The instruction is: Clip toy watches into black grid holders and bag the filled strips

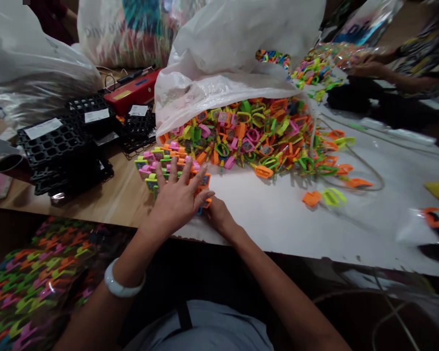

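My left hand [177,195] lies flat with its fingers spread over a packed block of colourful plastic pieces [151,170], pink, yellow, green and orange, standing in close rows. Against the near right corner of that block is my right hand [221,217]. Its fingers are mostly hidden behind my left hand and the block, so its grip does not show. Just beyond, a heap of similar loose plastic pieces with loops [249,136] spills from the mouth of a large white plastic bag [219,87].
Stacked black plastic grid trays [54,146] with white labels stand at left, near a red box [131,90]. Loose pieces and a pale cord [378,180] lie at right. Below the table's left edge are bagged colourful pieces [40,278]. Another person's hands [369,66] work at far right.
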Demonstrator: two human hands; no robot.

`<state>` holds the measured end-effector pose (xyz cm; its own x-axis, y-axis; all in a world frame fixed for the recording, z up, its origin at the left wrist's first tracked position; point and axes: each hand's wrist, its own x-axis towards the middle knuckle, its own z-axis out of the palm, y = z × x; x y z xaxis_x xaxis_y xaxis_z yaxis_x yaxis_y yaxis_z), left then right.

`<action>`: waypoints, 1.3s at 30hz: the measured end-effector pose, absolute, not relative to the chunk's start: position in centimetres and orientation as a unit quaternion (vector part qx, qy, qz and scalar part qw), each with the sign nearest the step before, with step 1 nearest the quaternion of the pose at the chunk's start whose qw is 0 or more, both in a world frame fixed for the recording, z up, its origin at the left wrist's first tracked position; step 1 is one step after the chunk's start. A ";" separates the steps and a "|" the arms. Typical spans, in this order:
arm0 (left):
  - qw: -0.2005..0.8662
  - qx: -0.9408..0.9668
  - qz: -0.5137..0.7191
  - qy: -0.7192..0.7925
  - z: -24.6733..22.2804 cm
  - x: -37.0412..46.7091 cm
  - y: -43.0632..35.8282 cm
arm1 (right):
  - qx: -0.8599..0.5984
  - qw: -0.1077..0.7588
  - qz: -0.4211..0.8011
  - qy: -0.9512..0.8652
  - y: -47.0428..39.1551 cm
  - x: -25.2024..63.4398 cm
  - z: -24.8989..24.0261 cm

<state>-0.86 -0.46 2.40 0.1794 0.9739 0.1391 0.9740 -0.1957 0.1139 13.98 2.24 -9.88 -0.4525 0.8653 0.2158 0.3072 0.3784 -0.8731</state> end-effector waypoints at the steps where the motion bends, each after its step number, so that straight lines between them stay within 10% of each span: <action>1: 0.006 -0.768 -0.093 -0.634 2.5 -0.7 -0.3 | -0.388 0.337 0.397 -0.761 2.1 13.8 -9.7; 10: 0.024 -0.784 -0.092 -0.614 1.7 -0.2 0.5 | -0.585 0.332 0.204 -0.711 9.4 20.8 -8.0; 15: 0.011 -0.776 -0.104 -0.623 1.6 -0.4 0.3 | -0.723 0.129 0.068 -0.676 11.2 23.2 -6.7; 21: 0.008 -0.784 -0.110 -0.611 1.6 -0.7 0.1 | -0.713 0.119 0.069 -0.687 6.4 24.3 -7.9; 26: 0.005 -0.781 -0.095 -0.618 1.9 -0.5 0.3 | -0.760 0.118 0.186 -0.612 5.7 26.5 -7.0; 33: 0.014 -0.782 -0.096 -0.616 1.7 -0.3 0.3 | -0.477 0.336 0.577 -0.571 3.9 19.8 -7.4; 39: 0.015 -0.779 -0.084 -0.621 2.0 -0.4 0.3 | -0.417 0.369 0.562 -0.613 3.8 15.3 -10.0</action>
<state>-0.37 0.25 1.96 0.2155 0.9650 0.1493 0.9699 -0.2292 0.0816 15.25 3.80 -9.96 -0.3814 0.9243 -0.0164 0.0963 0.0221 -0.9951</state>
